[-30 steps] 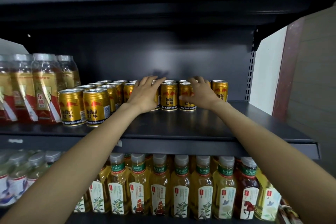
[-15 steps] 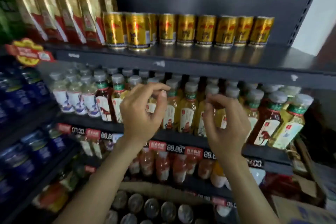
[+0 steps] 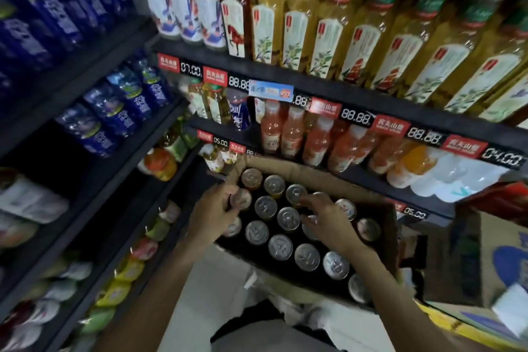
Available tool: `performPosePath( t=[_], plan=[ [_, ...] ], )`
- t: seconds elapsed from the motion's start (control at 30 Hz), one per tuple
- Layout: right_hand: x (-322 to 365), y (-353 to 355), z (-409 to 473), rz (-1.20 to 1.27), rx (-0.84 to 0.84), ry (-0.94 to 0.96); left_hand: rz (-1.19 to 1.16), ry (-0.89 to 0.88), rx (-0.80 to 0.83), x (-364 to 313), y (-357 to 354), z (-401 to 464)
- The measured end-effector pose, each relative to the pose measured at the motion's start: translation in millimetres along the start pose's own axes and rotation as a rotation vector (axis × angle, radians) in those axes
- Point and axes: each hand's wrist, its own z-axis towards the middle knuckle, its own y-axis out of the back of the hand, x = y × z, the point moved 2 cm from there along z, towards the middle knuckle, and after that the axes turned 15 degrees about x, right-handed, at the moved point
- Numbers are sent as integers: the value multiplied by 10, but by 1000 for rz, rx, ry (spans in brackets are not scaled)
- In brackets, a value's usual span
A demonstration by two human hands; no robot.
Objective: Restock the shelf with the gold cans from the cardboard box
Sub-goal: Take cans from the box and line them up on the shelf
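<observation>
Cardboard box point(image 3: 380, 240) on floor below shelves, cans point(image 3: 281, 247) upright inside | left hand point(image 3: 213, 213) fingers curled round far-left can point(image 3: 241, 199) | right hand point(image 3: 328, 223) fingers curled over cans, grasp unclear

On the shelf-edge price displays point(image 3: 354, 116) I read 07.00, then 88.88 several times, and 04.00 at the right end, while the lower rail point(image 3: 220, 142) shows 35.00 and, beside the cardboard box, 05.00.
</observation>
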Motion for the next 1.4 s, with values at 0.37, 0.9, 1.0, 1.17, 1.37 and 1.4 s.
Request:
performPosePath(
  t=[0.37,0.9,1.0,1.17,1.37,1.4],
  plan=[
    [63,-477,897,-378,273,-111,525,-25,226,353,-571,537],
    [37,-699,1166,-484,201,-41,1074,-35,299,250,-585,668],
    [38,-624,1044,-325,152,-23,1017,-61,274,246,-515,630],
    [90,-499,808,101,10,-167,642,-65,179,258,-365,636],
    [9,-228,482,727,-155,-209,144,-53,110,75,-29,381],
    [-15,-192,435,824,-167,-205,31,-36,99,37,-6,363]
  ],
)
